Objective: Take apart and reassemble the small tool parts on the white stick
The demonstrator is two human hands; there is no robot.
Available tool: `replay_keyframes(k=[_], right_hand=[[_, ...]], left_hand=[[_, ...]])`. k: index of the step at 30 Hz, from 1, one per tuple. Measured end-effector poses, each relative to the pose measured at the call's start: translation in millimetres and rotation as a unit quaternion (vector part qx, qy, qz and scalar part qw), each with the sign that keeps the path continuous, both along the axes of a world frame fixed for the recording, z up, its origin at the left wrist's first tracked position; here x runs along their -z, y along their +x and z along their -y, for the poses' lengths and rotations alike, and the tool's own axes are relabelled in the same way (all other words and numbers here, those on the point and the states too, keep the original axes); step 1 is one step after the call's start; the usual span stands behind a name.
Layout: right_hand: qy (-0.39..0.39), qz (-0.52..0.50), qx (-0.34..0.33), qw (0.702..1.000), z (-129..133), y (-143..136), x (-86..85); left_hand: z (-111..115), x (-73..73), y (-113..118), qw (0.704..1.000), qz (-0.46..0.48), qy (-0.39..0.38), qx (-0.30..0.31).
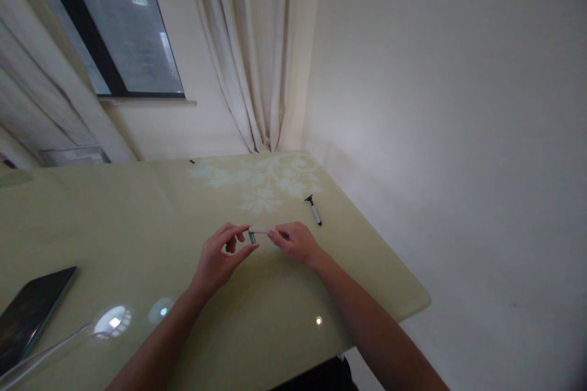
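Observation:
Above the table, my two hands hold a small razor [259, 231] with a pale, thin handle and a blue-green head. My right hand [297, 241] is closed round the handle's end, and its grip hides part of the handle. At the other end, my left hand [223, 255] has its thumb and forefinger at the top and bottom of the head [252, 237], the other fingers curled loosely. Beyond my right hand lies a second razor [314, 211], with a grey handle and a black head pointing away from me.
The pale green glossy table [293, 311] carries a white flower pattern at its far end. A dark tablet-like slab [36, 305] lies at the left, near a clear, thin-edged object [46, 354]. A tiny black piece [192, 161] rests by the back edge. A wall [440, 134] borders the right side.

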State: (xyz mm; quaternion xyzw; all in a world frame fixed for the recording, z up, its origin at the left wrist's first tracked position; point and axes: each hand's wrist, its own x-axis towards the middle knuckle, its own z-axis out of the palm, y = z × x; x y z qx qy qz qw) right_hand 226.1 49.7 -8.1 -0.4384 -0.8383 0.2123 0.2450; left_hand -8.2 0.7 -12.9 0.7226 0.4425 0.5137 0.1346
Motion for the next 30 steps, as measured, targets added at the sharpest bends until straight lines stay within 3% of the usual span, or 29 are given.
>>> replay_keyframes(k=[3,8,12,17,23,27,30], right_hand=[[0.004,0.008,0.024,1.0,-1.0,1.6,-1.2],[0.001,-0.001,-0.02,1.0,0.8,0.4,-2.4],[0.009,0.022,0.03,0.999,-1.6,3.0,-0.7],[-0.003,-0.01,-0.024,1.0,0.1,0.6,0.6],[0.005,0.019,0.028,0.999,-0.2,1.6,-0.1],[0.005,0.005,-0.026,1.0,1.4,-0.5,1.9],[0.013,0.018,-0.004,1.0,1.8,-1.3,1.8]], left_hand=[[-0.7,1.0,-0.7,1.0,0.001,-0.004,0.0],[-0.9,1.6,-2.2,1.0,-0.003,0.004,-0.004],[-1.9,3.8,-2.8,1.0,-0.003,0.007,-0.007],[-2.8,6.3,-3.3,1.0,-0.011,-0.002,-0.004],[-3.2,5.9,-3.1,1.0,-0.006,0.005,-0.006],[-3.9,7.7,-4.4,1.0,-0.008,0.011,-0.011],[-4.0,8.8,-5.4,1.0,-0.008,0.013,-0.012]])
